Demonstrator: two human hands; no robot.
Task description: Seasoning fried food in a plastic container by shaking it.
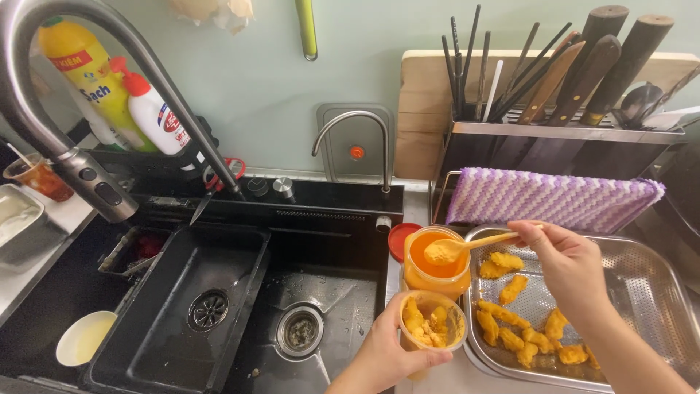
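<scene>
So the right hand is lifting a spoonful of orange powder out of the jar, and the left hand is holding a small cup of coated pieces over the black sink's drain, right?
Not quite. In the head view the left hand holds the small cup at the counter edge beside the metal tray, right of the black sink, not over its drain. The rest is right: the right hand lifts a spoon of orange powder over the jar.

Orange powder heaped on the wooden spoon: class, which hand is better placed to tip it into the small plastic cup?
Right. The right hand already holds the wooden spoon over the orange jar; the left hand is occupied gripping the small plastic cup just below.
</scene>
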